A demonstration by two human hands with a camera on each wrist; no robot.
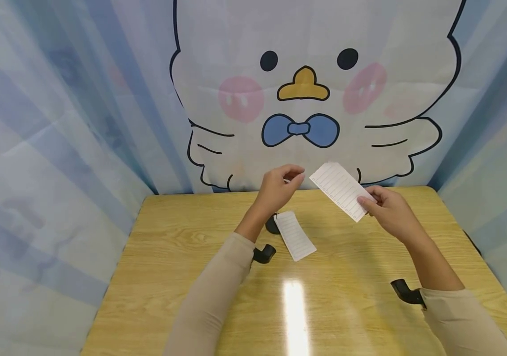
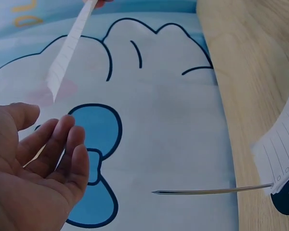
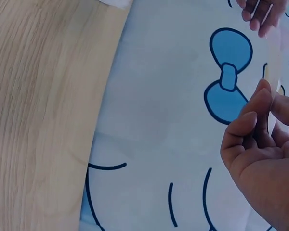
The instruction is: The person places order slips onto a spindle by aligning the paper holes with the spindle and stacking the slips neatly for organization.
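My right hand (image 1: 389,210) pinches a white lined paper slip (image 1: 340,190) at its lower right end, thumb on top; how many sheets it holds I cannot tell. In the right wrist view the slip is edge-on between thumb and fingers. My left hand (image 1: 280,190) hovers just left of the slip's far end, its fingers loosely bent and holding nothing in the left wrist view. Beneath it stands a bill spike with a black base (image 1: 272,225) and a pointed metal rod (image 2: 212,191). More lined paper (image 1: 295,237) is stuck on the rod, low by the base.
The wooden table (image 1: 169,296) ends at a curtain with a cartoon bird (image 1: 302,163) close behind both hands. Black wrist mounts stick out at the left cuff (image 1: 264,254) and the right cuff (image 1: 406,292).
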